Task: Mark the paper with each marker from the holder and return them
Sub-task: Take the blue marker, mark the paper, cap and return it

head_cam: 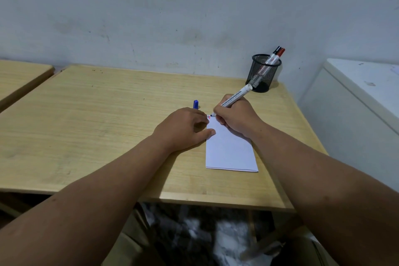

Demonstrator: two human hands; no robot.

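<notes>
**Marker tip set at the top corner of the paper**

A white marker (234, 97) is gripped in the right hand (235, 117), fingers closed around its barrel, with the dark tip set on the far left corner of the white paper (230, 149). Small red and dark marks (209, 117) are seen just beside the tip. The paper lies flat on the wooden counter (108, 114), and its left edge is pressed down by the left hand (183, 128), whose fingers are loosely curled with the thumb laid on the sheet; nothing is gripped in it. A blue cap (195, 104) stands on the counter just beyond the left hand. Near the counter's far right corner, a black mesh holder (262, 73) is placed against the wall, and two markers (276, 54), one black-capped and one red-capped, are leaned inside it.
</notes>
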